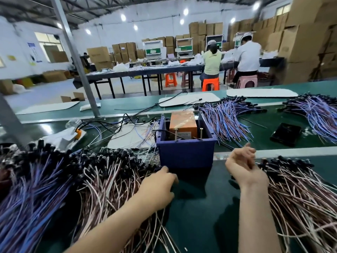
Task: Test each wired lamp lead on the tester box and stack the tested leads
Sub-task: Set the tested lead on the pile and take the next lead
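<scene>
Your left hand (158, 186) rests on the pile of pink-wired, black-capped leads (109, 179). Your right hand (243, 168) hovers just right of the dark blue plastic tester box (186, 154). I cannot tell either grip.

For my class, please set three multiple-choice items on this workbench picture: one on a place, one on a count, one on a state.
1. Where is the orange block relative to the blue box?
A. behind it
B. inside it
C. to the left of it

2. How many upright screws stand near the box's near rim?
A. two
B. one
C. five

3. In what state is the blue box?
A. shut with a lid
B. tipped on its side
C. upright and open at the top

Answers:
1 B, since the box walls enclose the block on all sides.
2 A, since one screw stands at each near corner of the block and no others show.
3 C, since the camera looks down past the level rim onto the contents.
</scene>
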The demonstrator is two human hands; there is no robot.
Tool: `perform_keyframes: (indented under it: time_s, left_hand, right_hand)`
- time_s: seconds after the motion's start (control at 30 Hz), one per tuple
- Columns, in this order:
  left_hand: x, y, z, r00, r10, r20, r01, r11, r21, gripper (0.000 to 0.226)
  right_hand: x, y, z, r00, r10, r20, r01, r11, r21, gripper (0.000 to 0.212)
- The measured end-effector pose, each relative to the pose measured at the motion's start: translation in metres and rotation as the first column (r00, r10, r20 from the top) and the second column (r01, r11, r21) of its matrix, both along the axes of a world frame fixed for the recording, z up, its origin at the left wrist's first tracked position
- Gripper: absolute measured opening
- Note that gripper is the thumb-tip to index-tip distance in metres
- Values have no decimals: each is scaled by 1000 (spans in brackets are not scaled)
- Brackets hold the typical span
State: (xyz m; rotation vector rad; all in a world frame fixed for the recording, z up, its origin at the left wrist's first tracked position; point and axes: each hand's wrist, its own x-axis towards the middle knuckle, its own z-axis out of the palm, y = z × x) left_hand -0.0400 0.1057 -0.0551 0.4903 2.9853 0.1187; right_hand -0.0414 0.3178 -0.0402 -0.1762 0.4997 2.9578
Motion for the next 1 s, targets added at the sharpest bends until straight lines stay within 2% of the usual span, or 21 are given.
perform_keyframes:
  time_s: [0.03,0.07,0.1,0.13,0.17,0.2,0.23,0.27,0.33,0.4,0.47,0.53,0.6,0.63,0.67,0.77,0.8,0.87,0.9,0.97,1.0]
  left_hand:
    - [-2,1,5,1000,-18,-21,20,995,101,32]
    - [-4,3,13,998,-30,-64,43,975,216,29]
    - [-6,5,22,992,-29,-119,68,940,336,25]
    - [-7,8,33,984,-17,-178,97,887,451,20]
    - [-8,13,45,973,5,-232,127,826,549,16]
    - [-8,17,57,959,34,-282,158,761,629,13]
    - [-8,20,67,945,67,-321,188,692,697,12]
    - [-9,21,76,935,100,-340,210,617,758,11]
    - [-11,20,88,936,162,-312,210,453,866,11]
    - [-13,14,93,939,216,-267,192,314,930,11]
    - [-13,8,91,942,238,-237,190,205,960,12]
    - [-13,2,86,976,156,-153,143,72,987,12]
    - [-12,-6,79,997,-75,5,-9,-56,998,8]
    - [-12,-9,76,978,-192,75,-88,-61,994,10]
    - [-13,-12,74,949,-285,138,-151,-23,988,20]
    - [-15,-14,65,808,-453,376,-348,147,926,58]
    - [-16,-14,61,745,-490,453,-403,211,891,67]
    - [-17,-16,54,636,-545,546,-443,322,837,73]
    - [-17,-18,50,606,-570,555,-413,371,832,67]
    - [-17,-25,47,602,-600,527,-258,479,839,42]
    - [-16,-28,47,606,-605,517,-184,525,831,37]
  right_hand:
    - [1,2,1,997,69,-36,-68,997,33,23]
    - [3,3,4,987,151,-63,-136,972,192,24]
    - [4,4,7,969,246,-37,-207,879,430,26]
    - [5,1,13,948,316,19,-245,694,677,32]
    - [5,-3,17,928,365,77,-253,464,849,38]
    - [7,-10,21,906,399,137,-247,237,940,44]
    - [9,-16,24,881,435,186,-231,53,971,46]
    - [12,-22,26,860,463,214,-201,-79,976,47]
    - [17,-29,28,818,534,214,-138,-179,974,44]
    - [18,-29,27,795,571,205,-111,-196,974,42]
    - [16,-25,27,805,540,247,-152,-215,965,42]
    - [14,-22,25,830,455,323,-218,-269,938,43]
    - [10,-19,22,871,356,340,-262,-251,932,40]
    - [7,-18,20,890,316,328,-267,-221,938,35]
    - [5,-17,18,903,300,308,-260,-189,947,29]
    - [4,-17,19,917,339,210,-192,-87,978,10]
    - [4,-18,19,921,346,178,-161,-78,984,17]
    - [5,-17,20,928,351,124,-85,-126,988,38]
    - [7,-17,21,929,355,105,-48,-166,985,49]
    - [8,-17,21,931,356,76,6,-225,974,71]
    - [9,-17,21,936,347,58,28,-236,971,81]
